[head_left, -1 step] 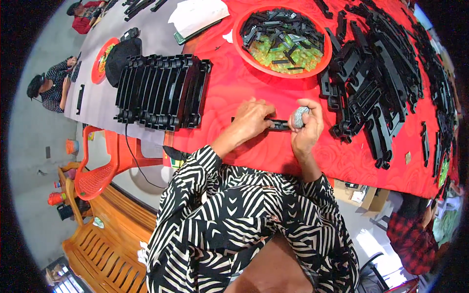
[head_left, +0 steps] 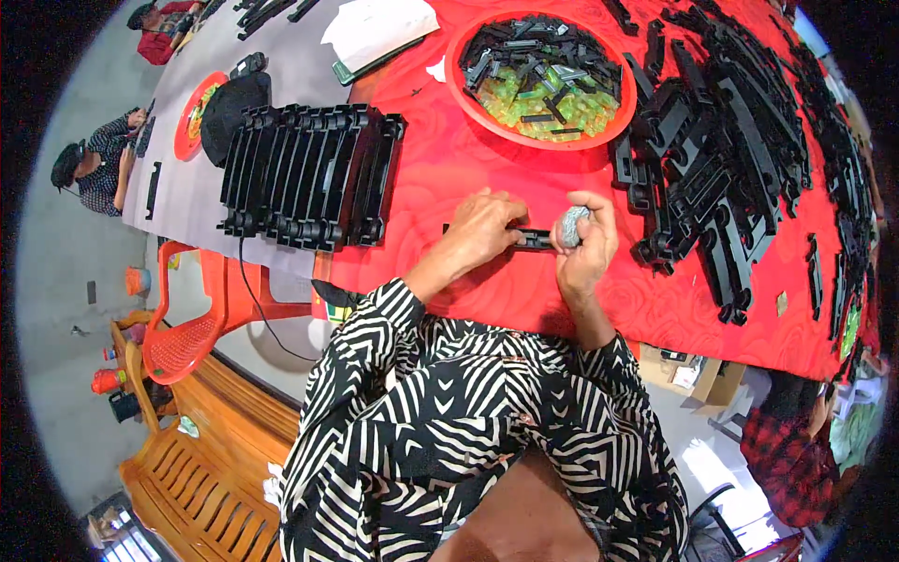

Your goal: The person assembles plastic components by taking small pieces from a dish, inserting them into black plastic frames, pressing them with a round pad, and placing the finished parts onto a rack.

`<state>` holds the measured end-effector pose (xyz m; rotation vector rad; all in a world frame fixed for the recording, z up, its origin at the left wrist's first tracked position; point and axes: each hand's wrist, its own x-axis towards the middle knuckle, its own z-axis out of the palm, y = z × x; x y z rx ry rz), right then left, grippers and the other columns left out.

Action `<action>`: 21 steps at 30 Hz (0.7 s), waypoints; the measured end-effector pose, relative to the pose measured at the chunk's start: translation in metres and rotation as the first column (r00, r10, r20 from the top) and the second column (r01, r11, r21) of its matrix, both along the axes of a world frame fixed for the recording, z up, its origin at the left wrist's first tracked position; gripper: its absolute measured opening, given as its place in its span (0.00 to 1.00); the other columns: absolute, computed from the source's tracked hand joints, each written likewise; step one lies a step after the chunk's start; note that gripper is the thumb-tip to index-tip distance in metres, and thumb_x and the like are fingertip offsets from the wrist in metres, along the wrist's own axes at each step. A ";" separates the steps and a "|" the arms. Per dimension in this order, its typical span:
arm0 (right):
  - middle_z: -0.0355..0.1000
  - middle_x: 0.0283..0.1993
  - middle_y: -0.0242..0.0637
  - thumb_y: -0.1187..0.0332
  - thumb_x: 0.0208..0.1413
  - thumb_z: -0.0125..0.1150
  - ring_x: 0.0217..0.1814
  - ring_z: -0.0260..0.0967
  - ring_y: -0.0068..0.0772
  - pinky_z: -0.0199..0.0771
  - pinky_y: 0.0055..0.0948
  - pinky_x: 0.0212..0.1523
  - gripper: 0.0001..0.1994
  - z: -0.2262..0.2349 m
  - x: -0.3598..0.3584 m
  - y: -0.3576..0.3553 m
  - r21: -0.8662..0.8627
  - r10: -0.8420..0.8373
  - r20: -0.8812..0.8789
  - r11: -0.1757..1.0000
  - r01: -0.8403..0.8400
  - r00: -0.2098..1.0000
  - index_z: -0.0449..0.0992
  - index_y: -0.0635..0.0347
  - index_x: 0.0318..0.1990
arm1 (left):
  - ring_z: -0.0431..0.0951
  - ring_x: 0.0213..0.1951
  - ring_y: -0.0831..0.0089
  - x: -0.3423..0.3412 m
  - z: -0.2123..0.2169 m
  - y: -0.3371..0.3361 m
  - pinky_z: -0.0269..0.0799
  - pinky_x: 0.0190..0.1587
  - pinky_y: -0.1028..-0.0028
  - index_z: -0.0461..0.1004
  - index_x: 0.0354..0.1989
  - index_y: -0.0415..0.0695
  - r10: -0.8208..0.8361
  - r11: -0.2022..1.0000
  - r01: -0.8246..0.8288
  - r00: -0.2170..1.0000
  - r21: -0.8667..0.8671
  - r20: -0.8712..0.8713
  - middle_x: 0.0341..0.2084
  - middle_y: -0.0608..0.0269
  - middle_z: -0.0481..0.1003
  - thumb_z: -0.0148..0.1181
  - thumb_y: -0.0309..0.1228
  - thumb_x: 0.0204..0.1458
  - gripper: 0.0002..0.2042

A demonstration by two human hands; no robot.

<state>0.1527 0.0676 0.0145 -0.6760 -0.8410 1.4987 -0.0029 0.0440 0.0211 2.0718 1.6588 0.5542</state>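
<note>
Cloth, red with a rose pattern, covers the table in front of the person, and a black strip lies on it near the person's edge, running left to right between the two hands. The left hand reaches over the strip with its fingers bent down onto it; whether they pinch it or only press on it, I cannot tell. The right hand is curled round a silvery grey lump, at the strip's right end; I cannot tell whether the lump touches the strip. To the left stands a row of black frames packed side by side, with a dark hat just beyond. On the far side sits a red basin, holding black pieces and yellow-green bits. A large heap of long black parts spreads over the right side. White paper lies far left of the basin. Left of the person are a red chair and a wooden bench; farther left, a person in a dark hat sits by the grey part of the table.
</note>
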 end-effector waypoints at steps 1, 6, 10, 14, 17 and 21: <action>0.57 0.18 0.30 0.75 0.50 0.37 0.13 0.50 0.18 0.53 0.20 0.14 0.13 -0.004 0.000 -0.001 0.002 0.026 -0.008 1.000 -0.026 1.000 0.65 0.68 0.41 | 0.73 0.32 0.58 0.000 -0.002 0.001 0.64 0.44 0.60 0.74 0.28 0.43 -0.008 1.000 0.009 0.999 -0.019 0.046 0.25 0.58 0.73 0.62 0.30 0.39 0.07; 0.56 0.17 0.30 0.75 0.48 0.37 0.12 0.50 0.18 0.52 0.20 0.14 0.13 -0.006 -0.003 0.002 -0.015 0.009 -0.048 1.000 -0.010 0.999 0.67 0.68 0.40 | 0.73 0.32 0.60 0.003 -0.007 0.000 0.64 0.46 0.62 0.75 0.24 0.42 0.087 0.990 -0.068 0.984 -0.121 0.158 0.24 0.59 0.73 0.63 0.28 0.38 0.06; 0.56 0.17 0.30 0.74 0.48 0.37 0.12 0.50 0.18 0.51 0.21 0.13 0.13 -0.009 -0.006 0.006 -0.029 -0.006 -0.059 1.000 0.004 0.998 0.67 0.68 0.38 | 0.73 0.31 0.63 0.004 -0.010 0.000 0.63 0.46 0.64 0.74 0.22 0.41 0.175 0.971 -0.129 0.957 -0.201 0.230 0.21 0.60 0.73 0.64 0.27 0.37 0.05; 0.55 0.15 0.30 0.74 0.49 0.37 0.11 0.48 0.18 0.49 0.22 0.12 0.12 -0.009 -0.010 0.005 -0.001 -0.049 0.037 0.999 0.049 0.998 0.67 0.68 0.37 | 0.73 0.30 0.63 0.007 -0.007 -0.001 0.64 0.44 0.64 0.73 0.20 0.40 0.234 0.960 -0.187 0.945 -0.209 0.227 0.21 0.60 0.72 0.64 0.26 0.36 0.06; 0.57 0.16 0.30 0.74 0.46 0.37 0.12 0.52 0.19 0.52 0.21 0.13 0.13 -0.009 -0.011 0.005 -0.020 -0.052 0.045 0.998 0.053 0.998 0.69 0.68 0.35 | 0.73 0.30 0.57 0.007 -0.015 0.000 0.66 0.36 0.59 0.73 0.18 0.42 0.274 0.953 -0.221 0.919 -0.206 0.282 0.22 0.58 0.73 0.67 0.30 0.33 0.08; 0.58 0.16 0.30 0.74 0.47 0.37 0.12 0.53 0.19 0.53 0.22 0.13 0.12 -0.008 -0.013 0.007 -0.015 -0.073 0.094 0.997 0.075 0.993 0.69 0.67 0.34 | 0.73 0.29 0.60 0.012 -0.004 0.001 0.66 0.33 0.64 0.73 0.18 0.40 0.311 0.940 -0.261 0.920 -0.221 0.237 0.20 0.59 0.72 0.66 0.26 0.33 0.07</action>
